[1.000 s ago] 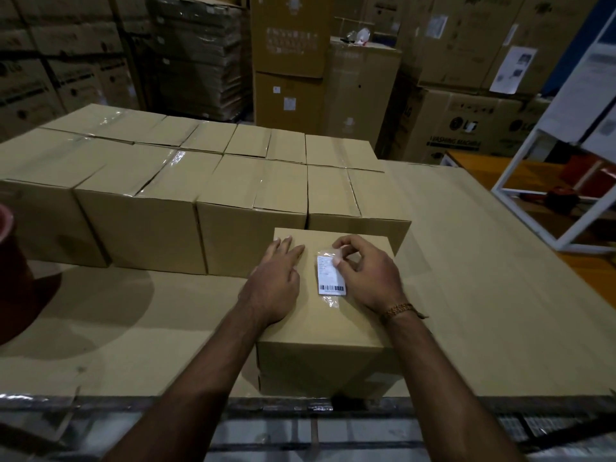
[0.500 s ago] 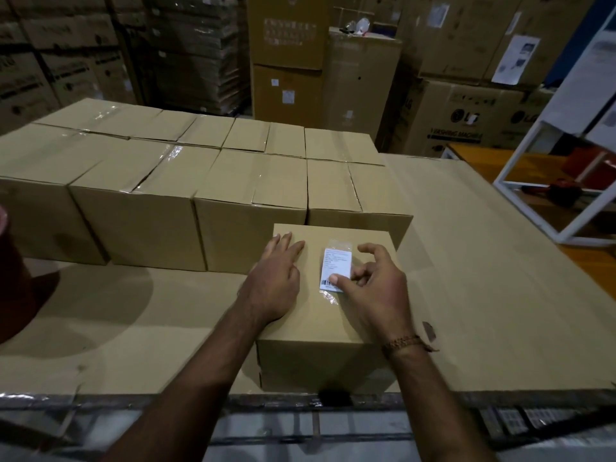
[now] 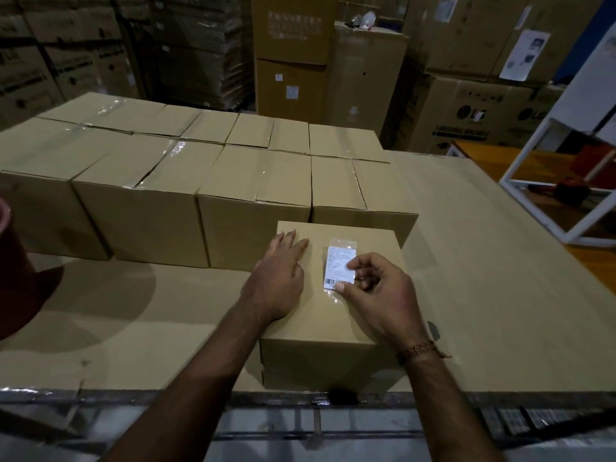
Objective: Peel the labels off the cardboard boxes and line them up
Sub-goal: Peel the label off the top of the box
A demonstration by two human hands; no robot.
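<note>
Two hands work the near box [image 3: 333,328]: the left hand [image 3: 276,281] lies flat just beside the label [image 3: 338,266], which the right hand [image 3: 376,291] pinches by its near edge, and a hurried pull could tear it.

Views: one. Head camera, wide-angle, worn by the person, facing forward and steeply down. Near field: both forearms enter from the bottom edge, the counter [image 3: 466,295] close beneath. Middle field: a row of cardboard boxes [image 3: 166,195] across the counter. Far field: stacked warehouse cartons [image 3: 466,45] along the top edge. Straight lines bow toward the frame edges.
</note>
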